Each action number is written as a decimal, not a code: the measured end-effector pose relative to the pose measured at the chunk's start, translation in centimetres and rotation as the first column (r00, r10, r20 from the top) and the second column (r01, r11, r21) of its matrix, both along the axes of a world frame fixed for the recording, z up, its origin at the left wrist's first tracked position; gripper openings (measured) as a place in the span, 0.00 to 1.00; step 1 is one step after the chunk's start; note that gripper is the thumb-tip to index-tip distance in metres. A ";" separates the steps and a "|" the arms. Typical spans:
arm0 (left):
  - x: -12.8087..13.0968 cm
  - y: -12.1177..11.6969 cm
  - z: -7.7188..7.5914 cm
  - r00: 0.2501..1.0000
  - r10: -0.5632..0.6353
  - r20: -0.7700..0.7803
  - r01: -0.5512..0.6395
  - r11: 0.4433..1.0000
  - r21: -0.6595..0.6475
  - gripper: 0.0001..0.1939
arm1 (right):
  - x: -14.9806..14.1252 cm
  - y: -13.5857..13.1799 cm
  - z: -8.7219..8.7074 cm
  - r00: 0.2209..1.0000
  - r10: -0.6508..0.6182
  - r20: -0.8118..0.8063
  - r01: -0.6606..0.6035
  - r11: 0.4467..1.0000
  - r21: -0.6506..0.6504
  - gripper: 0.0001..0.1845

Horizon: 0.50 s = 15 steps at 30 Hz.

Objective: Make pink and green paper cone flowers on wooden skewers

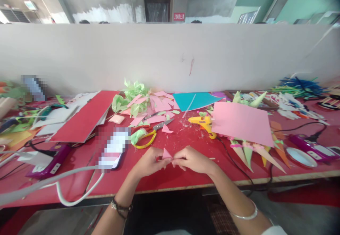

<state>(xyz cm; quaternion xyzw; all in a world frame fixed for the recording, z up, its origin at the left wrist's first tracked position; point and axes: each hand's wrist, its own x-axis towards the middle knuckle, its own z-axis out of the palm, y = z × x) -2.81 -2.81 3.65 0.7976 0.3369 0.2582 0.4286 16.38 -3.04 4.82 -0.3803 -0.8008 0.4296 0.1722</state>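
Note:
Both my hands meet above the red table (186, 182) near its front edge. Between them is a small pointed piece of pink paper (166, 154). My left hand (151, 162) pinches it from the left, while the fingers of my right hand (192, 160) close on its right side. Just beyond lies another small folded pink paper piece (167, 129). Scissors with yellow handles (146, 141) rest to the left of it, blades pointing away to the right. A yellow glue gun (204, 124) lies to the right, its cord running toward the front edge.
A phone (117, 148) with a white cable lies left of my hands. Pink paper (243, 121) covers part of several paper cones (248, 157) at right. Purple power strips (309, 146) sit on both sides. Green tissue paper (135, 95) and pink scraps lie before a white partition (159, 58).

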 end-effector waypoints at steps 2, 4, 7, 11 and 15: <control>0.0 0.0 -0.1 0.998 0.031 -0.048 -0.033 0.999 -0.030 0.16 | -0.1 0.0 0.0 0.996 -0.042 0.079 0.033 0.993 0.111 0.21; 0.1 0.0 -0.3 0.994 0.057 -0.093 -0.058 0.998 -0.003 0.16 | -0.1 0.0 0.0 0.988 -0.075 0.134 0.047 0.979 0.199 0.20; 0.1 -0.2 -0.4 0.986 0.087 -0.145 -0.074 0.992 0.098 0.17 | -0.1 0.1 0.1 0.983 -0.072 0.166 0.029 0.969 0.247 0.19; -0.1 -0.6 -0.4 0.978 0.096 -0.184 -0.068 0.985 0.156 0.19 | 0.1 0.0 0.2 0.992 -0.008 0.128 -0.015 0.984 0.177 0.21; -0.1 -0.9 -0.2 0.977 0.111 -0.184 -0.089 0.988 0.124 0.21 | 0.1 -0.2 0.1 0.992 0.074 0.104 -0.089 0.984 0.152 0.21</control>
